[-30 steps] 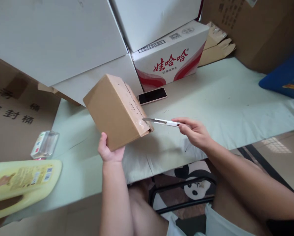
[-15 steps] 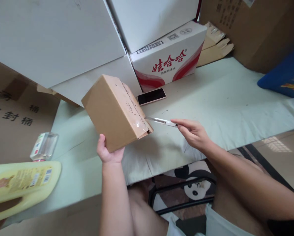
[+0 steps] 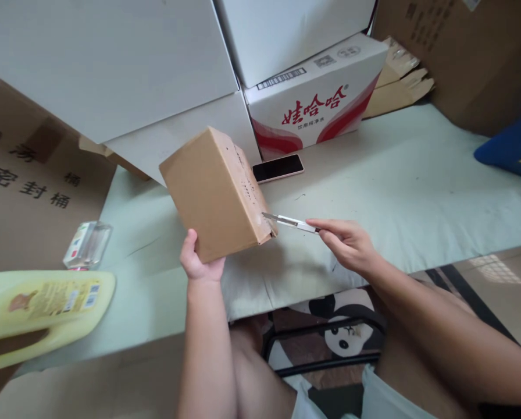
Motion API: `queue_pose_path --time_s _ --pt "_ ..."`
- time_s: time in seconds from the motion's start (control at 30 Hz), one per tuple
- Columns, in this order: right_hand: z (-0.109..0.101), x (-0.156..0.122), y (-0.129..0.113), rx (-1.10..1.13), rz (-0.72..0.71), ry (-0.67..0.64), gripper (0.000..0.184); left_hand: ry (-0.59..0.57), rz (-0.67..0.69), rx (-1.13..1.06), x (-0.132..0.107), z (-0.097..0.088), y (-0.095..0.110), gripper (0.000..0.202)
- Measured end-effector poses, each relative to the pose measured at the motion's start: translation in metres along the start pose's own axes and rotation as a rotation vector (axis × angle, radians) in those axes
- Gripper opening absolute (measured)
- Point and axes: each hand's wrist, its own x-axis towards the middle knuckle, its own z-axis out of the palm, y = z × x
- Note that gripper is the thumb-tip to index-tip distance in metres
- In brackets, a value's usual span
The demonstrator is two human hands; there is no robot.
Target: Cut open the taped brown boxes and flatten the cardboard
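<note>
My left hand grips a brown cardboard box by its lower corner and holds it tilted over the table. The thumb lies on the near face; the other fingers are hidden beneath. A taped side with dark marks faces right, and its lower end is slightly parted. In my right hand is a utility knife with a white body, pinched at its rear end. Its blade points left, and the tip meets or nearly meets the taped side; I cannot tell which.
A phone lies behind the cardboard box, before a white water carton. Large white boxes stand at the back. At left are a clear bottle and a yellow jug; a blue container is at right.
The cardboard box has turned slightly, showing less of its taped side. The knife tip has come further onto that side near its lower end. The whole view has shifted a little.
</note>
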Motion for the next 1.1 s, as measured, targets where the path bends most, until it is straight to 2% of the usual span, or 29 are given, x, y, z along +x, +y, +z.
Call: queue_pose_path --time_s 0.17,0.33,0.47,0.6,0.83,0.97,1.1 --pt "-0.0011 0.0003 -0.0011 0.028 0.026 0.05 0.031 -0.015 0.015 -0.003 -0.0014 -0.002 0.0024 0.049" --pt "0.0016 0.0008 -0.0024 0.062 0.0 -0.03 0.032 0.004 -0.004 0.024 -0.002 -0.0039 0.001 0.046" --pt "0.0006 0.0 -0.0028 0.052 0.028 -0.006 0.033 0.01 -0.025 0.004 0.0 -0.0063 0.0026 0.048" --pt "0.0014 -0.0039 -0.002 0.081 0.023 0.001 0.03 0.002 0.018 -0.022 0.0005 -0.0065 0.0052 0.047" --pt "0.0026 -0.0068 0.0012 0.189 0.096 0.155 0.027 -0.025 -0.007 -0.027 0.0006 -0.0035 0.0017 0.049" --pt "0.0021 -0.006 0.0005 0.145 0.088 0.163 0.028 -0.057 -0.017 -0.016 0.0003 -0.0034 0.0019 0.05" --pt "0.003 -0.0061 -0.0022 0.082 0.045 0.112 0.03 -0.064 -0.016 -0.026 -0.0006 -0.0036 0.003 0.048"
